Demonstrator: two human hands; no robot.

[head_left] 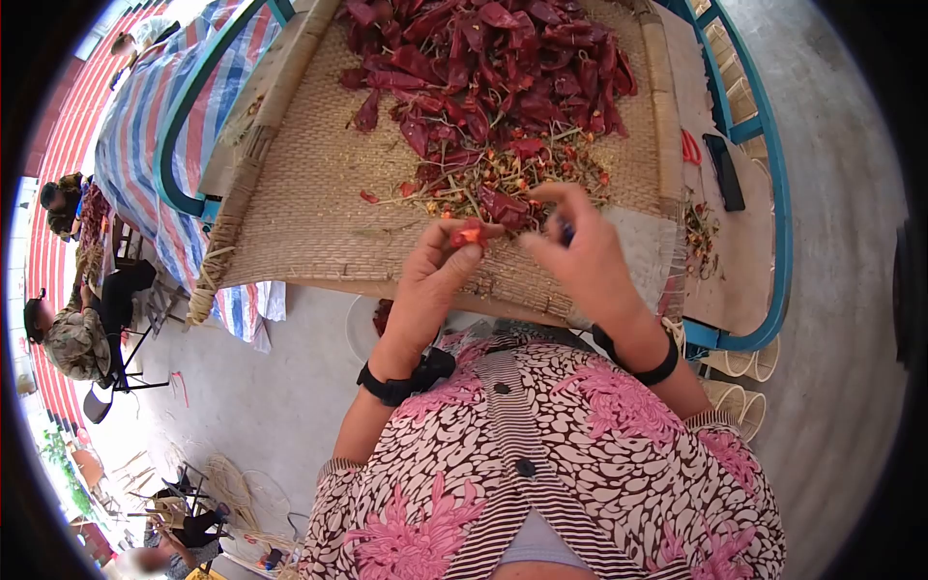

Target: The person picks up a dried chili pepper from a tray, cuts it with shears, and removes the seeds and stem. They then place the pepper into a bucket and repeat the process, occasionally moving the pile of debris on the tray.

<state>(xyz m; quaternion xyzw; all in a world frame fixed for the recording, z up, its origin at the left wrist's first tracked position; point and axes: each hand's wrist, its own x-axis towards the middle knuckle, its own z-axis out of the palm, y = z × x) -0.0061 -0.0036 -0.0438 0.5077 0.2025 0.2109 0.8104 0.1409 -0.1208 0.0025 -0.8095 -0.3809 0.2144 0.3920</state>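
Woven tray (pixel 309 193) spans the space before the person; dark red pepper pile (pixel 483 72) covers its far part; scatter of stems and scraps (pixel 556 164) lies nearer; right hand (pixel 590 261) is above the near edge, blurred, thumb and forefinger apart, a small dark blue thing (pixel 565 230) among its fingers, cannot tell whether gripped; left hand (pixel 430 285) is pinched on a red-orange pepper piece (pixel 468 235), above the tray's near side; step in hand, judged: working one piece between both hands; next move seems to call for a steady left pinch and careful right fingertips.
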